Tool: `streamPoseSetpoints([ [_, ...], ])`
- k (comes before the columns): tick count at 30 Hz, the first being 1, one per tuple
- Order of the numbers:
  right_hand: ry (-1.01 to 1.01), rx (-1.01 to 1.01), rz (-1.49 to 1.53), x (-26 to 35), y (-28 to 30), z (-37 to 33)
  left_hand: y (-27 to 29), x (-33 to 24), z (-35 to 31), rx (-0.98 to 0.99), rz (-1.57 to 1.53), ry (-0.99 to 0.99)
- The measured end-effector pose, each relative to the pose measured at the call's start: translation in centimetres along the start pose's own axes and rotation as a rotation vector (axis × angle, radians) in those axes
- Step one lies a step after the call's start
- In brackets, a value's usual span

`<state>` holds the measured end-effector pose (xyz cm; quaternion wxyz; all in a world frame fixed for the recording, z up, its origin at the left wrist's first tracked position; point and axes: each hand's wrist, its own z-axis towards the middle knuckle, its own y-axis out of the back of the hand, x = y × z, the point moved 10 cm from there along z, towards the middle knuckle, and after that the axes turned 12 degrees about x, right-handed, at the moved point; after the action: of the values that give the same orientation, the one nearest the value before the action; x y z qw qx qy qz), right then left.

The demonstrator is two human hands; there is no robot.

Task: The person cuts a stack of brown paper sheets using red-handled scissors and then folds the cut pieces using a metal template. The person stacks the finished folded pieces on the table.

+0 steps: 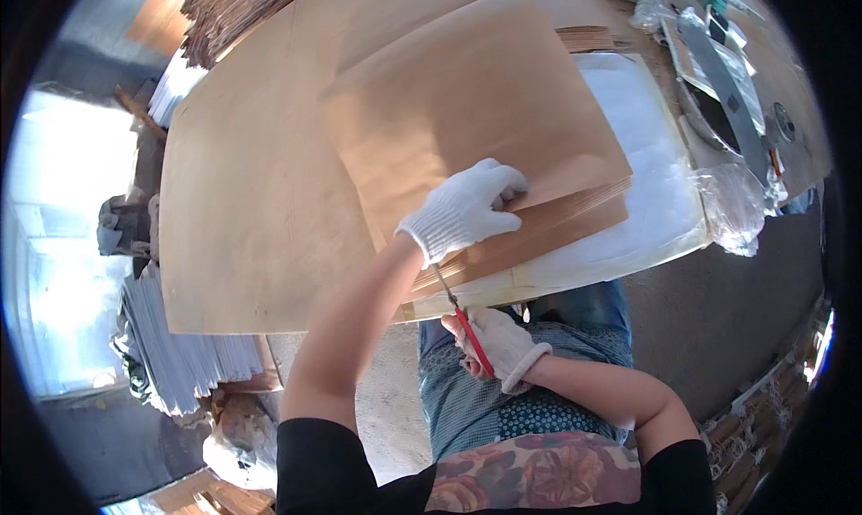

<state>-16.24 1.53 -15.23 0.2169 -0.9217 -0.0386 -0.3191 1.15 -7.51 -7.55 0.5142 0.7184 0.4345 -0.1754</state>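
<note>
My left hand (467,208), in a white knit glove, lies over the near edge of a stack of large brown paper sheets (485,102). Its thumb and fingers are apart, the fingers on the top sheet and the thumb by that sheet's edge. The top sheet's near edge stands a little off the layers (575,219) beneath. Close to my lap, my right hand (498,343), also gloved, is closed around red-handled scissors (473,340). Their narrow metal blades point up toward the table edge, near my left wrist; the glove hides part of the handles.
The stack rests on a wide tan board (242,210) and partly over a white sheet (620,237). Clear plastic wrap (732,205) and a long grey strip (727,88) lie at the right. Folded grey-white sheets (184,340) are piled below the board's left edge.
</note>
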Motion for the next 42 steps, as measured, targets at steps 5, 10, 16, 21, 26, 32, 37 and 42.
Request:
streamPoseSetpoints([
  [5,0.085,0.164,0.432,-2.3,1.1,-2.3,3.8,-1.8,-1.0,-0.368,0.321,0.064],
  [10,0.405,0.159,0.703,-1.6,6.0,-7.9,2.4,-3.5,-1.1,-0.415,0.725,0.051],
  [16,0.381,0.077,0.902,-1.0,8.5,-9.5,-1.5,-3.7,-2.1,-0.408,0.35,0.009],
  [21,0.371,-0.05,0.641,-1.7,10.3,-9.9,-1.9,-4.4,-1.1,-0.387,0.334,0.139],
  [26,0.252,-0.047,0.558,-3.1,10.1,-12.9,-1.8,-3.6,-1.2,-0.384,0.31,0.128],
  [32,0.258,-0.38,0.441,-3.7,18.9,-14.1,-1.7,-3.9,-1.3,-0.347,0.3,0.048],
  [37,0.357,-0.211,0.521,-5.0,13.3,-10.4,-1.0,-2.3,-0.9,-0.159,0.157,-0.067],
  [42,0.246,0.195,0.482,-2.1,0.9,-3.9,-0.2,-0.3,0.2,0.095,-0.037,-0.042],
])
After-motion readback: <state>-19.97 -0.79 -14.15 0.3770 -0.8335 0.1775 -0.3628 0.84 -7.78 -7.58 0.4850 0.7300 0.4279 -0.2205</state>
